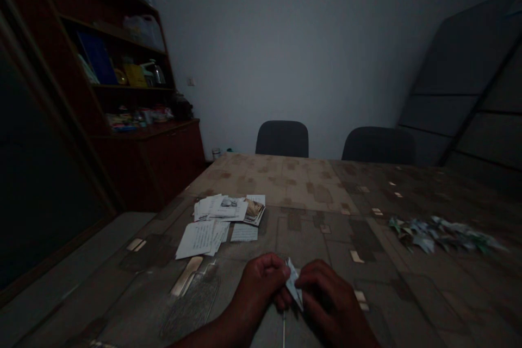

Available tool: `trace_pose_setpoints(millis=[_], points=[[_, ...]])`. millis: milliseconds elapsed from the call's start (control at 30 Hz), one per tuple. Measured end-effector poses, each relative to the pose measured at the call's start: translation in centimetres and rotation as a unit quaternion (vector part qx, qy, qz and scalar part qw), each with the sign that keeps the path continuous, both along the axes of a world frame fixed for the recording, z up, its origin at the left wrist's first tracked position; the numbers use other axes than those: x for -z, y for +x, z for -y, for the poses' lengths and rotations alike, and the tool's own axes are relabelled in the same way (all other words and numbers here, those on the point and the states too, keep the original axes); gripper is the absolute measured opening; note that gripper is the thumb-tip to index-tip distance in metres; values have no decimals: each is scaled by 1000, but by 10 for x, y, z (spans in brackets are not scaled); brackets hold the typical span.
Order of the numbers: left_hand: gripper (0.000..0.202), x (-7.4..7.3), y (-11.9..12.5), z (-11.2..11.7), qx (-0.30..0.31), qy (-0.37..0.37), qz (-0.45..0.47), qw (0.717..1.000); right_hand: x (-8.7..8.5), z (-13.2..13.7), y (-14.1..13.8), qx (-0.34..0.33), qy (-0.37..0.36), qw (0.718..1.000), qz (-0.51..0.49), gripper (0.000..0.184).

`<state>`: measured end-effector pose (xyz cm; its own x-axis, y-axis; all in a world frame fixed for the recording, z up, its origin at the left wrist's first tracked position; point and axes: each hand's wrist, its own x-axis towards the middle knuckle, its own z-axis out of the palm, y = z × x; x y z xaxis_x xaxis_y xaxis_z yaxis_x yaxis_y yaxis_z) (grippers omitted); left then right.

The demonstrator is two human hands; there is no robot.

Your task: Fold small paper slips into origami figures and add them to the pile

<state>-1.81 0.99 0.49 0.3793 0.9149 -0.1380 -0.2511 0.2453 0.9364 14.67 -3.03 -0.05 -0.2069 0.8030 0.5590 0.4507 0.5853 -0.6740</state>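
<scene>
Between my hands, just above the near side of the table, is a small piece of folded paper (293, 286), pale and narrowing to a point at its lower end. My left hand (267, 281) pinches its left side between thumb and fingers. On the other side, the curled fingers of my right hand (328, 296) press against the paper's right edge. Ahead and to the left lies a loose pile of printed paper sheets (228, 210). Far to the right sits a heap of folded paper pieces (444, 234), whitish with green bits.
A patterned cloth (310, 190) covers the table. Behind its far edge stand two dark chairs (282, 138) (379, 144) near the wall. A wooden cabinet (150, 147) with filled shelves is at the left. Dark panels (448, 76) rise at the right. The room is dim.
</scene>
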Motion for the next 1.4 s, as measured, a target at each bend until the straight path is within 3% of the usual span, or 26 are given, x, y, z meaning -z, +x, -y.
trace_pose_setpoints(millis=[133, 367, 600, 800, 1067, 1200, 1400], points=[[37, 1, 1, -1, -1, -3, 2, 1000, 0, 1, 0, -1, -21, 1000, 6, 23], [43, 3, 1, 0, -15, -2, 5, 1000, -5, 4, 1, 35, -132, 990, -21, 16], [40, 0, 4, 2, -31, 14, -23, 999, -5, 6, -6, 47, -114, 992, 34, 22], [33, 1, 2, 6, -10, 37, -16, 999, 3, 6, -3, 67, -103, 992, 32, 25], [21, 9, 5, 10, -18, 51, -4, 999, 0, 8, -3, 96, -94, 990, 35, 22], [11, 9, 3, 11, -10, 76, -19, 997, -6, 12, -1, 84, -128, 988, 13, 20], [16, 6, 0, 12, -26, 108, -25, 993, -6, 13, -3, 109, -142, 982, -58, 20]])
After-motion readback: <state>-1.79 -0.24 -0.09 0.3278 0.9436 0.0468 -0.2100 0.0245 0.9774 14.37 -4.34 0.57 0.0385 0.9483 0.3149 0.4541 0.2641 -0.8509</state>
